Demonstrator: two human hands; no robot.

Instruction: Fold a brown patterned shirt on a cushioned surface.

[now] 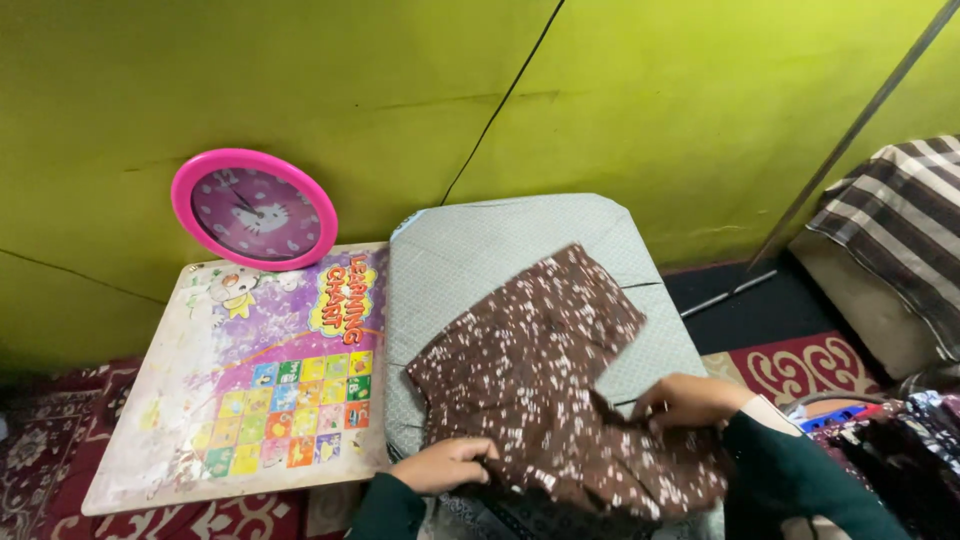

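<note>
Both hands grip the near part of a brown cotton garment printed with small white and pink flowers (545, 385). The left hand (447, 464) is clenched on the lower left edge, fingers curled over the fabric; the right hand (688, 400) presses and pinches the cloth at its right side, fingertips tucked into a fold.

The garment looks light, soft and limp, so it will likely sag and crease wherever it is unsupported; hems and corners seem the best places to take hold, 1 in each hand, to keep it flat.

From the grip it spreads away and up across a padded board with a pale grey-green patterned cover (480, 245), its far end well beyond both hands. Left of the board lies a flat colourful children's chart board (260, 400), and a round pink wall clock (254, 209) leans on the yellow-green wall (650, 90).
</note>
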